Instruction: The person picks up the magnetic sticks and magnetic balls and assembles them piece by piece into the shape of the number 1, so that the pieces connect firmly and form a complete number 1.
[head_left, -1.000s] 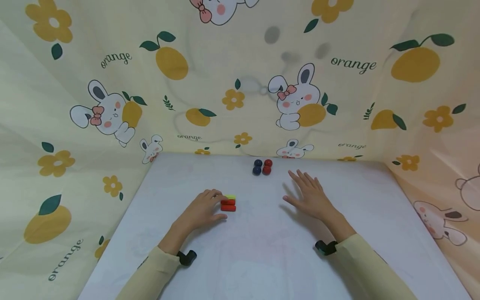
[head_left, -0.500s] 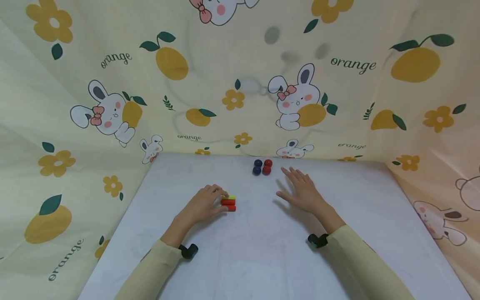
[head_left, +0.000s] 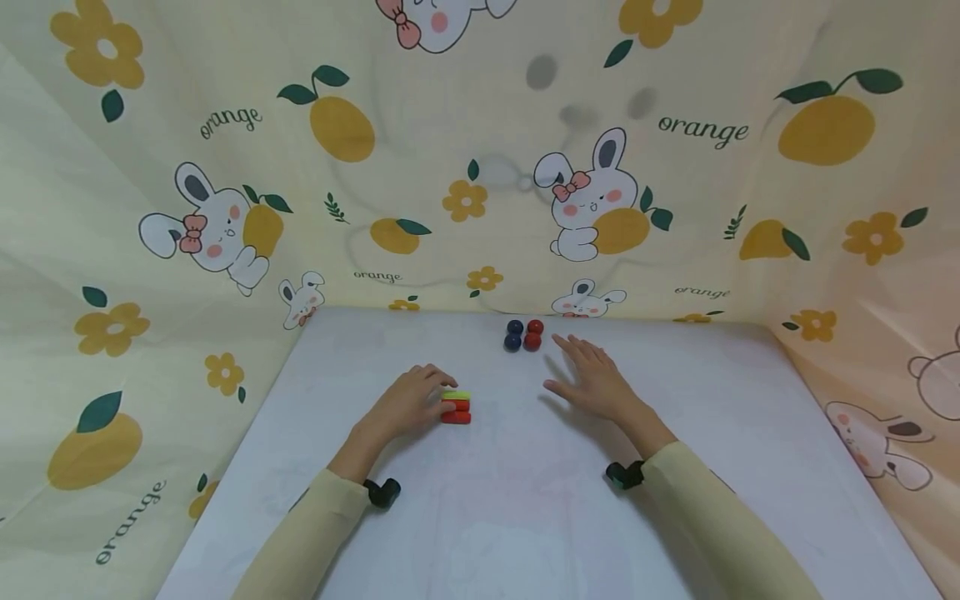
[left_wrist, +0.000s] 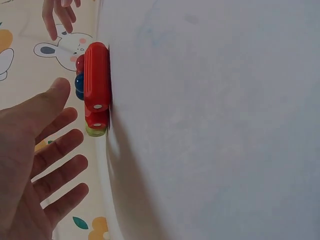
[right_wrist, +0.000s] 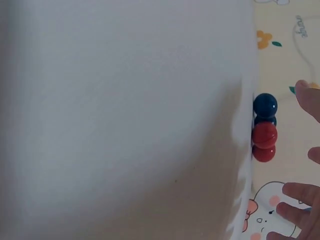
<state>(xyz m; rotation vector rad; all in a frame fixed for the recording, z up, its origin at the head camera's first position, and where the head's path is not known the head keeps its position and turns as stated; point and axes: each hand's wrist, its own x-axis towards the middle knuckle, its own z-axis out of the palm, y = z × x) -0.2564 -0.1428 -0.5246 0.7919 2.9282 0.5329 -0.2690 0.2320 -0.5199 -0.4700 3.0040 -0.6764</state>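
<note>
Two red rods (head_left: 456,417) lie side by side with a yellow-green rod (head_left: 459,395) behind them; in the left wrist view a red rod (left_wrist: 96,75) shows ridges and a small silvery dot on its end. My left hand (head_left: 407,406) hovers just left of the rods, thumb and fingers apart and loosely bent, holding nothing. Further back, two dark blue balls (head_left: 513,335) sit beside two red balls (head_left: 533,334). My right hand (head_left: 596,385) is right of and nearer than the balls, its fingers spread and nothing in it.
The white tabletop (head_left: 495,508) carries the pieces. A patterned curtain (head_left: 420,167) with rabbits and oranges rises behind the table's back edge and along the sides. A black camera (head_left: 384,493) is on the left wrist, another camera (head_left: 624,475) on the right.
My right hand has moved left, closer to the balls. My left hand has shifted slightly, its thumb now nearer the fingers and the rods. The rods and balls stay in place.
</note>
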